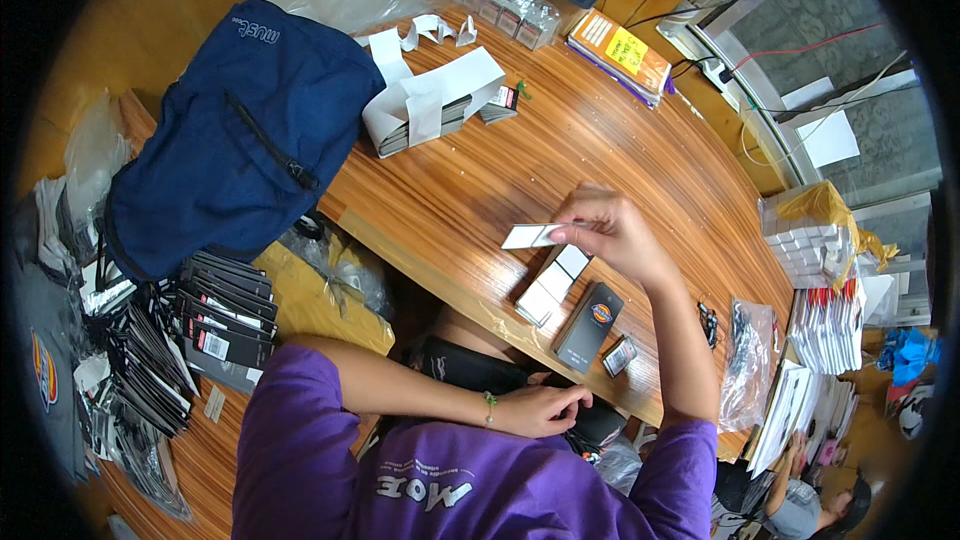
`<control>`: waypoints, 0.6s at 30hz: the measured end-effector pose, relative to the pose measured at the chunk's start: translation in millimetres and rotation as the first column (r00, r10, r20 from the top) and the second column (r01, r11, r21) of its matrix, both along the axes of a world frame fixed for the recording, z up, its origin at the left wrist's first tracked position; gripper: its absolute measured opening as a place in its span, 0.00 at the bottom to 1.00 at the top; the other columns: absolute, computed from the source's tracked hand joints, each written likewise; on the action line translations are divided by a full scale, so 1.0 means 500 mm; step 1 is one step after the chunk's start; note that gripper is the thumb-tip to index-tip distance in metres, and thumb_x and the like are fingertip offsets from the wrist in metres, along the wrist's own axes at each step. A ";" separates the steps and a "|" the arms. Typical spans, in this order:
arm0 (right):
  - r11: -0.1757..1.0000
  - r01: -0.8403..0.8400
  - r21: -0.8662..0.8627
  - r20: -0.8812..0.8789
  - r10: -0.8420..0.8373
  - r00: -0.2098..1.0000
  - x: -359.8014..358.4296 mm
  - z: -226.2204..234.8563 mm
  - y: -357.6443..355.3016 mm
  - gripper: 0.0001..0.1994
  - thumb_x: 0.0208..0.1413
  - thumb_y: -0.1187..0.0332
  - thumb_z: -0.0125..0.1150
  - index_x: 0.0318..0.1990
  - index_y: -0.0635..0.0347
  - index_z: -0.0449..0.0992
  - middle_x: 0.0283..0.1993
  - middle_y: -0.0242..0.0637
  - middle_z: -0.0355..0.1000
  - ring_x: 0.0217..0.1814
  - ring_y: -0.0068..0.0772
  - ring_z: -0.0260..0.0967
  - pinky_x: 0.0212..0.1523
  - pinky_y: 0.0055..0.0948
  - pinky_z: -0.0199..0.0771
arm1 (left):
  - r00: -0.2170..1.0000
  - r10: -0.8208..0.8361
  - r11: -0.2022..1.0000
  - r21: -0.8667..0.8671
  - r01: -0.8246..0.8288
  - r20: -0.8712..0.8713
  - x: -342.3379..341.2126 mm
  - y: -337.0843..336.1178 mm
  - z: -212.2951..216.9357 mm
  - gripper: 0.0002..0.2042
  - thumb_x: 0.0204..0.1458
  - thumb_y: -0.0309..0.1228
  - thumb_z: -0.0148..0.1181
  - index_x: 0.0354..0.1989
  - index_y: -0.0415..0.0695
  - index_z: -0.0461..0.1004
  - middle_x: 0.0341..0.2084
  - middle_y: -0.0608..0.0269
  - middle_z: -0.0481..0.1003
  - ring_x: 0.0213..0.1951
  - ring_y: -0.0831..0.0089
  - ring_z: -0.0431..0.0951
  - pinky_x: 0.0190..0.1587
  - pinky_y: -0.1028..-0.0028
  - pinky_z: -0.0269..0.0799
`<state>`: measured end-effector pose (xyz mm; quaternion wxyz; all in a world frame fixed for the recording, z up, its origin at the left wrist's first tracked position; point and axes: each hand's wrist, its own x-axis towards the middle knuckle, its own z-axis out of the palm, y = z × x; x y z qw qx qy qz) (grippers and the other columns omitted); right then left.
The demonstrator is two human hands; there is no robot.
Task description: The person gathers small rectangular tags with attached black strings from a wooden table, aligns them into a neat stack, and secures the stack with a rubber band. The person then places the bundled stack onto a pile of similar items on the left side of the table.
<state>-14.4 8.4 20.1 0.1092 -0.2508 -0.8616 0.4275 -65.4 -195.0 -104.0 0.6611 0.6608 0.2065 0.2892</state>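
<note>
Between the thumb and fingers of my right hand [600,230] is a small white label [530,236], held above the table. Just below it, a strip of white labels [545,292] lies near the table's edge. Beside the strip sits a stack of black hang tags [590,325] with a small coloured emblem on top. A smaller stack of tags [620,355] is nearest my right forearm. My left hand [545,410] rests over my lap at the table edge, its fingers curled in, and nothing shows in them.
A dark blue backpack [260,130] covers the table's left part. Behind it stands a paper-banded bundle [425,115]. Many black tags [225,315] are piled at left. Booklets [622,52] lie at the back; wrapped white boxes [808,240] stand at right. Another person [805,500] is at lower right.
</note>
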 end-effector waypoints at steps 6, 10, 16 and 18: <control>0.849 -0.406 0.338 0.223 0.346 0.911 -0.104 0.009 -0.001 0.02 0.41 0.71 0.61 0.26 0.54 0.77 0.32 0.26 0.70 0.42 0.29 0.63 0.49 0.38 0.52 | 0.999 0.001 1.000 0.012 0.000 -0.041 -0.001 -0.001 0.003 0.16 0.50 0.28 0.51 0.46 0.41 0.58 0.25 0.62 0.69 0.24 0.72 0.70 0.29 0.72 0.67; 0.708 -0.600 0.372 0.304 0.518 0.800 -0.151 -0.040 -0.007 0.04 0.39 0.70 0.59 0.24 0.48 0.78 0.31 0.25 0.70 0.43 0.29 0.63 0.43 0.35 0.56 | 0.997 0.027 0.999 0.045 -0.024 -0.074 -0.006 0.003 0.002 0.14 0.50 0.29 0.50 0.45 0.41 0.59 0.24 0.63 0.69 0.25 0.71 0.70 0.29 0.72 0.67; 0.519 -0.655 0.549 0.406 0.519 0.752 -0.149 -0.038 0.011 0.01 0.34 0.68 0.58 0.18 0.50 0.74 0.31 0.27 0.68 0.45 0.30 0.62 0.44 0.34 0.59 | 0.993 0.041 0.996 0.081 -0.032 -0.113 -0.001 0.005 -0.009 0.11 0.48 0.31 0.50 0.40 0.45 0.62 0.25 0.63 0.72 0.32 0.64 0.74 0.37 0.65 0.62; 0.495 -0.689 0.529 0.535 0.435 0.724 -0.136 -0.033 0.032 0.03 0.36 0.68 0.55 0.19 0.48 0.75 0.33 0.27 0.67 0.46 0.30 0.62 0.48 0.36 0.56 | 0.993 0.036 0.997 0.070 -0.028 -0.113 0.003 0.004 -0.015 0.11 0.48 0.31 0.50 0.40 0.45 0.62 0.25 0.63 0.72 0.32 0.64 0.74 0.37 0.65 0.62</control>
